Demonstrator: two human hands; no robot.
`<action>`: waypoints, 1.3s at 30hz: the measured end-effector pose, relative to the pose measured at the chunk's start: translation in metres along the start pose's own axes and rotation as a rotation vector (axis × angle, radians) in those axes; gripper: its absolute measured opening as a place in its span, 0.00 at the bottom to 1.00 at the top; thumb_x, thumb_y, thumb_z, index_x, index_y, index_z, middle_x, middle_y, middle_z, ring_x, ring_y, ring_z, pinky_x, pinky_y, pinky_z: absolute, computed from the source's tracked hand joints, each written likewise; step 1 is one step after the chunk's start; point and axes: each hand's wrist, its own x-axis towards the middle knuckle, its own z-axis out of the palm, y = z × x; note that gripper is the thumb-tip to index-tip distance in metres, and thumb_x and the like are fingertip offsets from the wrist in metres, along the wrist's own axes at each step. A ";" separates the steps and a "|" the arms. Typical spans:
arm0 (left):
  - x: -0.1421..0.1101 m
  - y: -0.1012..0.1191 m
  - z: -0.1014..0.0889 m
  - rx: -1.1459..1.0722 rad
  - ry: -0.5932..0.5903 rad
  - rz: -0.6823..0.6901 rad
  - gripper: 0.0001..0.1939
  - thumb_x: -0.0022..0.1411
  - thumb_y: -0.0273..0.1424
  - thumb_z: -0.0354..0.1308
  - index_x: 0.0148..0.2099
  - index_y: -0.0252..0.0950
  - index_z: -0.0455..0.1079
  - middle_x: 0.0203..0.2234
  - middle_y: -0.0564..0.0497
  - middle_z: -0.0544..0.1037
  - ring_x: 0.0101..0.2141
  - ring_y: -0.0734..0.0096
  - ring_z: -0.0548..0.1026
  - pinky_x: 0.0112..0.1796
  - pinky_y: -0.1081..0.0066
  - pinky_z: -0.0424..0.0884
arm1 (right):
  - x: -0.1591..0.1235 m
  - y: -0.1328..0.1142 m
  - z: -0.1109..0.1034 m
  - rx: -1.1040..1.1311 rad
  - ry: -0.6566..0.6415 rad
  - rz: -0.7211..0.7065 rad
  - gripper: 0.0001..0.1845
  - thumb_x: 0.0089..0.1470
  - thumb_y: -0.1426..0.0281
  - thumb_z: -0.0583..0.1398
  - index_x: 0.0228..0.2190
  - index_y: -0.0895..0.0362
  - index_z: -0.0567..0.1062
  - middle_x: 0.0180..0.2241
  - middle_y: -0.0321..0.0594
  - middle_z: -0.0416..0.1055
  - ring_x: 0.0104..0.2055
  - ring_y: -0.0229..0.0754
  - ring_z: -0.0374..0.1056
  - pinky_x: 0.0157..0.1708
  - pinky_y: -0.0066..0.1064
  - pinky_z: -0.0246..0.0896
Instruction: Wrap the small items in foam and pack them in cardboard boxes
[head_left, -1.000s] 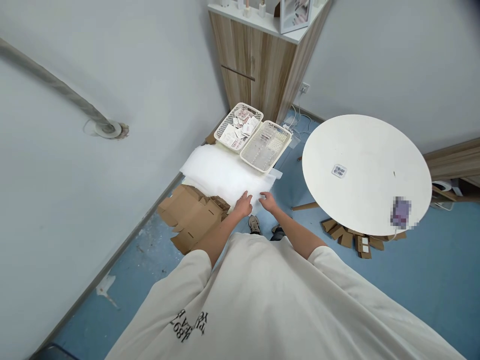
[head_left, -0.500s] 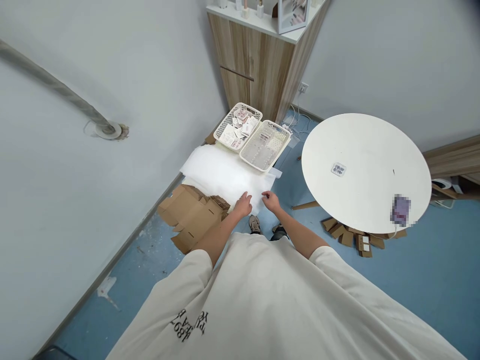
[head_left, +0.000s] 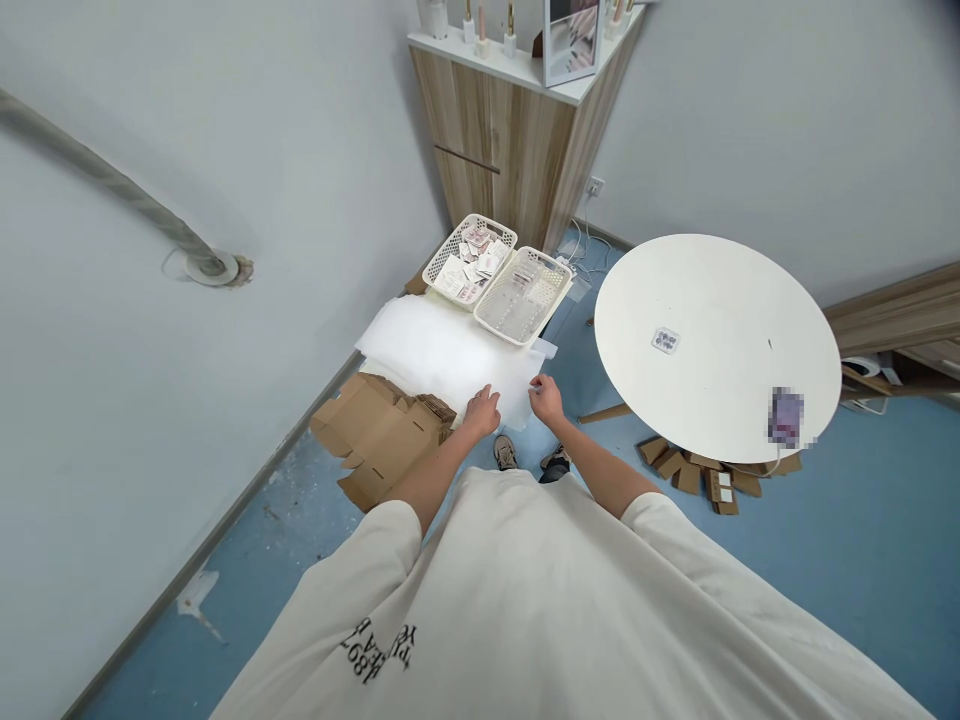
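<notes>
A stack of thin white foam sheets (head_left: 431,340) lies in front of me. Over its near edge is my left hand (head_left: 482,410), fingers partly stretched out and apart, with nothing visible in it. At the stack's right edge, my right hand (head_left: 547,400) has its thumb and fingertips closed in a pinch on the edge of a foam sheet; the fingers partly hide the grip. Flattened brown cardboard boxes (head_left: 390,440) lie left of my left hand. Beyond the sheets stand a white basket of small cards (head_left: 471,290) and a second basket holding clear plastic pieces (head_left: 487,318).
A round white table (head_left: 720,290) stands to the right, bearing a small clear case (head_left: 665,340) and a pixelated device (head_left: 785,418). Small brown boxes (head_left: 686,475) lie beneath it. A wood-grain cabinet (head_left: 517,130) stands ahead, with white cables (head_left: 589,255) beside it.
My right hand has moved slightly right and away from my left hand, which stays nearly in place. The view has tilted up and shifted a little.
</notes>
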 end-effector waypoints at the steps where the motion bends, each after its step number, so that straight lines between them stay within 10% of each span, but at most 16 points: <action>1: 0.000 0.000 0.000 -0.002 0.000 -0.002 0.25 0.66 0.28 0.51 0.65 0.36 0.63 0.71 0.40 0.52 0.68 0.51 0.57 0.62 0.55 0.60 | 0.000 0.001 -0.002 0.002 0.002 -0.006 0.12 0.52 0.73 0.53 0.38 0.55 0.71 0.42 0.45 0.70 0.42 0.47 0.67 0.46 0.38 0.64; 17: 0.030 0.042 0.008 0.010 -0.038 0.150 0.28 0.67 0.29 0.50 0.67 0.35 0.60 0.71 0.39 0.53 0.67 0.51 0.58 0.62 0.56 0.60 | -0.012 0.038 -0.080 -0.015 0.046 0.141 0.30 0.53 0.71 0.53 0.57 0.56 0.73 0.57 0.48 0.69 0.57 0.54 0.67 0.56 0.43 0.66; 39: 0.164 0.272 -0.003 0.016 -0.179 0.303 0.28 0.69 0.32 0.48 0.70 0.36 0.57 0.72 0.39 0.50 0.69 0.47 0.54 0.62 0.53 0.59 | 0.062 0.197 -0.274 0.165 0.285 0.361 0.33 0.50 0.70 0.54 0.58 0.59 0.72 0.59 0.48 0.69 0.61 0.51 0.64 0.63 0.42 0.58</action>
